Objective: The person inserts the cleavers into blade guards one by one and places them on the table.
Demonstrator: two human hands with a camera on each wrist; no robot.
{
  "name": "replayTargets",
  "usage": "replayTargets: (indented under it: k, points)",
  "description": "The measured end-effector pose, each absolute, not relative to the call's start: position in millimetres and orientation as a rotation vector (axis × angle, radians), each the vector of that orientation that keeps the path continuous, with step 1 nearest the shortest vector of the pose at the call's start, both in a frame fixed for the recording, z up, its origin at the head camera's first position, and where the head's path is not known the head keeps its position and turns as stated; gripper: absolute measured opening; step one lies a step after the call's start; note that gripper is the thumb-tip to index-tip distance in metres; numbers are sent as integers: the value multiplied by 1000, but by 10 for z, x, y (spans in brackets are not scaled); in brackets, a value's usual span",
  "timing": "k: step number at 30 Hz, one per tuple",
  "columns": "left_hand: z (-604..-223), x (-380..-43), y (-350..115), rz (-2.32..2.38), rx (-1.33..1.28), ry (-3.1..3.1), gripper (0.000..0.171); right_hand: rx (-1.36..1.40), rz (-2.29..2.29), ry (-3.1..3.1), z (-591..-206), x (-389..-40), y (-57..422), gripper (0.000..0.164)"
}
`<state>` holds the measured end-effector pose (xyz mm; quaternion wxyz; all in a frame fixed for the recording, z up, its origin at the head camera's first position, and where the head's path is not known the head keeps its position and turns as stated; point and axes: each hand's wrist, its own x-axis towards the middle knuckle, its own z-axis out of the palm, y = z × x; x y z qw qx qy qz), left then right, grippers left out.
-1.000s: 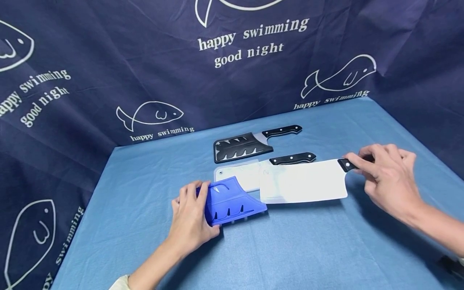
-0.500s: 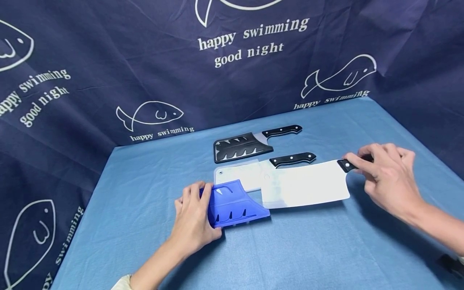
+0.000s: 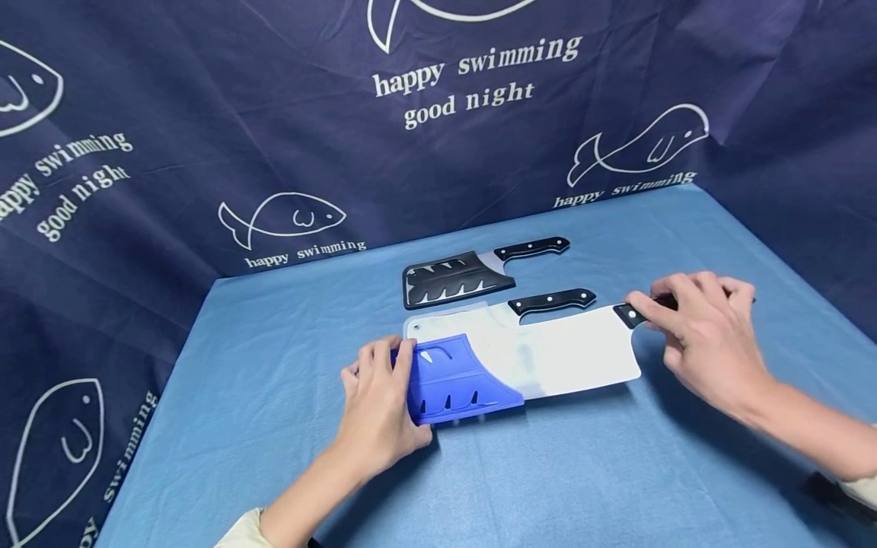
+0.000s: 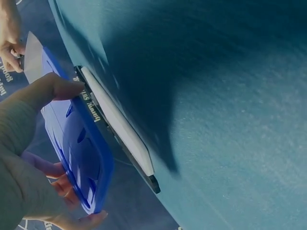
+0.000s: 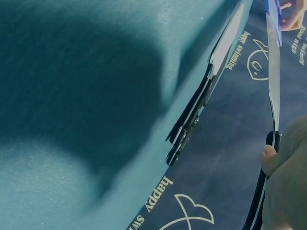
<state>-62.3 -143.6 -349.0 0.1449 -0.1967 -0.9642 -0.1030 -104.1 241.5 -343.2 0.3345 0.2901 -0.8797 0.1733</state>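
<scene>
My left hand point(image 3: 377, 407) grips a blue knife sheath point(image 3: 462, 380) by its closed left end, thumb below and fingers above. In my right hand point(image 3: 712, 346) is the black riveted handle of a cleaver point(image 3: 582, 354). The front of its broad, shiny blade reaches into the sheath's mouth; the rear of the blade is bare. Both wrist views show the sheath point(image 4: 79, 139) and the cleaver point(image 5: 274, 81) raised above the table, their shadows falling on the cloth. The sheath hides the blade's front end.
Behind lies a second cleaver point(image 3: 551, 301) in a whitish sheath point(image 3: 425, 329), partly covered in the head view by the held blade. Farther back is one in a black sheath point(image 3: 455, 281). The blue cloth-covered table point(image 3: 521, 487) meets a dark printed curtain point(image 3: 294, 114).
My right hand has brought the cleaver leftward while my left hand moved the blue sheath rightward. The blade's front, first at the sheath's mouth, is now inside it. The other cleavers stayed put.
</scene>
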Motion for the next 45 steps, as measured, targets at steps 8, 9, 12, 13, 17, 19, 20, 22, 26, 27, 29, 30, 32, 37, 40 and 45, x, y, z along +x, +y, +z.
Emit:
replayTargets:
  k: [8, 9, 12, 13, 17, 19, 20, 22, 26, 27, 29, 30, 32, 37, 40, 45]
  points:
    - [-3487, -622, -1421, -258, -578, -2790, 106, 790, 460, -2229, -3436, -1089, 2395, 60]
    - [-3485, -621, -1417, -255, -578, -2786, 106, 794, 465, -2223, -3435, -1093, 2394, 60]
    - [-3474, -621, -1382, -242, -637, -2757, 104, 827, 450, -2233, -3433, -1103, 2380, 60]
    - [-3473, -619, -1367, -234, -658, -2749, 104, 839, 447, -2235, -3436, -1106, 2371, 60]
    - [-3477, -610, -1317, -207, -704, -2741, 103, 876, 421, -2232, -3477, -1103, 2321, 59]
    - [-3484, -606, -1311, -205, -680, -2750, 104, 869, 434, -2230, -3500, -1097, 2309, 60]
    - [-3488, -605, -1311, -205, -671, -2753, 104, 865, 437, -2233, -3512, -1092, 2307, 60]
    - [-3495, -606, -1312, -206, -662, -2754, 105, 858, 447, -2251, -3528, -1086, 2312, 61]
    - [-3496, -604, -1311, -212, -664, -2757, 105, 844, 463, -2283, -3547, -1073, 2331, 61]
    - [-3495, -602, -1310, -221, -657, -2756, 105, 837, 467, -2292, -3549, -1070, 2333, 61]
    - [-3481, -603, -1309, -244, -641, -2753, 106, 822, 476, -2311, -3551, -1062, 2333, 61]
    - [-3471, -605, -1308, -253, -636, -2751, 107, 814, 477, -2320, -3552, -1059, 2330, 61]
    - [-3451, -610, -1302, -268, -628, -2744, 107, 796, 484, -2330, -3549, -1051, 2323, 60]
    - [-3407, -615, -1285, -264, -629, -2749, 106, 790, 476, -2318, -3519, -1066, 2289, 59]
    - [-3390, -606, -1273, -251, -620, -2768, 104, 821, 470, -2288, -3501, -1081, 2273, 61]
    - [-3377, -603, -1259, -240, -606, -2790, 105, 860, 441, -2269, -3483, -1101, 2266, 62]
